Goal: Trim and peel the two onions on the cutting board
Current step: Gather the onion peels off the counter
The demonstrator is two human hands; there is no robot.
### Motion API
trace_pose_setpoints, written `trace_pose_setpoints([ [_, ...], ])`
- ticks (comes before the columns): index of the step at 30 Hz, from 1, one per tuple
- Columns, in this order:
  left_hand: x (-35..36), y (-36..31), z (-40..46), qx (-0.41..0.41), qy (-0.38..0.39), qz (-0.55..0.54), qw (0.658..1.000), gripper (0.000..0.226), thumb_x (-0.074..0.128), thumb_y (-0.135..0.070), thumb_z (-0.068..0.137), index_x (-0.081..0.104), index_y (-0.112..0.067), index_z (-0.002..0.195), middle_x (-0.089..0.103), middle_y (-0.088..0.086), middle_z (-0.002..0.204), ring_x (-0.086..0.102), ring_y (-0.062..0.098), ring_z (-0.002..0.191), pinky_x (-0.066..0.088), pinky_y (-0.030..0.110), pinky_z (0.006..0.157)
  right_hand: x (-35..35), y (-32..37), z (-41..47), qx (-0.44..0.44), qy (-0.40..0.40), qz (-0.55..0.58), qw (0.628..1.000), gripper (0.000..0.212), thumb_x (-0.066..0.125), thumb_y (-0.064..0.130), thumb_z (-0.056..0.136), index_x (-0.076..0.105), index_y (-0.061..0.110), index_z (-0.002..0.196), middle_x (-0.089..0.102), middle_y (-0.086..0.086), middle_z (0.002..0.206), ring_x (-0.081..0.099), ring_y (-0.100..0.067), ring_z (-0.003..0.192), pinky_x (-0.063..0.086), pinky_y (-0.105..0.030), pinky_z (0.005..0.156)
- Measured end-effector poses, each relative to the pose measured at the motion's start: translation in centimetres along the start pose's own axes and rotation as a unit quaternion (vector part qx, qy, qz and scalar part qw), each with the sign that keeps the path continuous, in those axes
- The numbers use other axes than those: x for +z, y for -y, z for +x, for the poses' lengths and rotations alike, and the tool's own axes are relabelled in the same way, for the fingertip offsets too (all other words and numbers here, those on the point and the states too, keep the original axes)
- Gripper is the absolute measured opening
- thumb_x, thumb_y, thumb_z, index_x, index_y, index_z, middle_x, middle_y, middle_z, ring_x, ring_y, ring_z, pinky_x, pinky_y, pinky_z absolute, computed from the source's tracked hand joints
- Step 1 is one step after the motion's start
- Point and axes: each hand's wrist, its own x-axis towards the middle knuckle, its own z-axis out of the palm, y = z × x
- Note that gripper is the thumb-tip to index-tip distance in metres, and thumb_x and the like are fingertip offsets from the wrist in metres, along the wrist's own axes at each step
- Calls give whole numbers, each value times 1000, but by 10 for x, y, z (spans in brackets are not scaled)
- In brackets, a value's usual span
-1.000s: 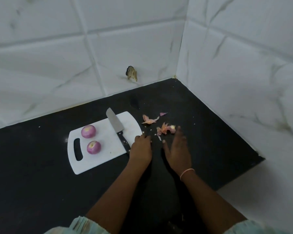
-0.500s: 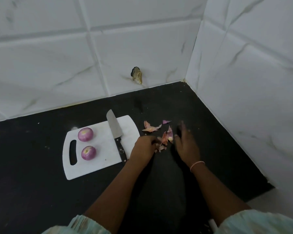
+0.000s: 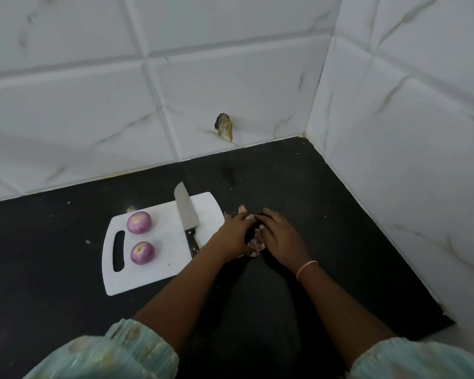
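Two peeled purple onions lie on the white cutting board (image 3: pixel 154 265), one (image 3: pixel 139 222) farther back and one (image 3: pixel 142 252) nearer, both beside the board's handle slot. A knife (image 3: pixel 186 214) rests across the board's right part, its black handle pointing toward me. On the black counter just right of the board, my left hand (image 3: pixel 231 235) and my right hand (image 3: pixel 278 235) are cupped together around a small heap of onion skins (image 3: pixel 256 243). Only a few pinkish scraps show between and behind the fingers.
White tiled walls meet in a corner at the back right. A broken hole (image 3: pixel 225 127) marks the back wall just above the counter. The black counter (image 3: pixel 52 283) ends at a white edge at the lower right.
The onion skins were scattered on the counter; both hands have swept inward and now meet around them in one heap. Onions, board and knife have not moved.
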Motion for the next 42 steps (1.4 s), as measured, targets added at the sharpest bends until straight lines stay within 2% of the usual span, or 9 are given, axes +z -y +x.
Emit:
trace_pose_setpoints([
  [5,32,-3,-7,-6,-134,-47,990,22,65,-22,90,71,-20,112,59,4,117,53,24,112,49,38,91,-5,7,-32,0,-33,6,999,42,45,33,91,65,17,123,59,-2,130,52,-13,122,38,-20,101],
  [11,45,0,-10,-24,-190,-143,971,12,68,-17,86,74,-20,96,66,-4,96,61,12,88,49,25,80,1,19,-51,80,-169,147,971,27,70,-9,77,78,12,93,74,2,95,68,-7,92,52,-23,89],
  [15,39,-5,-20,-65,-211,-342,913,12,71,-12,85,75,-17,95,74,-4,91,69,11,84,53,22,81,-2,45,-43,319,-249,483,777,17,70,-14,75,73,-3,87,74,-17,87,71,-27,85,58,-40,85],
  [18,33,-16,-32,-104,-133,-605,778,8,73,-12,87,74,-11,95,76,10,94,74,24,89,59,36,86,-10,63,-41,343,-213,700,589,15,58,-13,83,67,-5,92,73,-18,87,72,-27,80,61,-33,76],
  [21,35,-26,-41,-81,-89,-723,680,11,67,-3,90,71,0,99,75,18,95,74,25,85,60,32,79,-17,80,-43,337,-202,775,494,22,45,-6,90,63,6,84,69,-13,82,68,-22,76,58,-28,69],
  [26,50,-49,-61,-48,-74,-737,671,16,66,-6,91,71,0,104,74,18,102,71,24,94,56,34,91,-24,102,-53,340,-304,822,340,32,36,0,92,59,8,71,60,-10,74,60,-21,73,49,-30,86],
  [29,57,-62,-74,-32,-85,-731,677,20,70,-8,89,71,0,107,73,21,106,70,27,99,55,38,95,-33,110,-68,328,-338,824,316,31,39,4,93,59,7,70,60,-10,75,60,-21,73,49,-32,92],
  [38,98,-114,-145,10,-57,-694,718,14,68,-3,89,72,0,102,75,15,98,71,20,92,57,32,87,-58,126,-167,290,-394,813,316,29,38,3,93,56,9,71,57,-5,62,60,-15,50,55,-23,50],
  [42,140,-131,-187,4,-26,-676,737,16,70,-2,87,71,4,102,75,18,97,71,21,88,57,33,85,-56,128,-233,288,-419,800,320,11,50,0,71,59,7,70,59,-8,63,62,-16,49,55,-24,49],
])
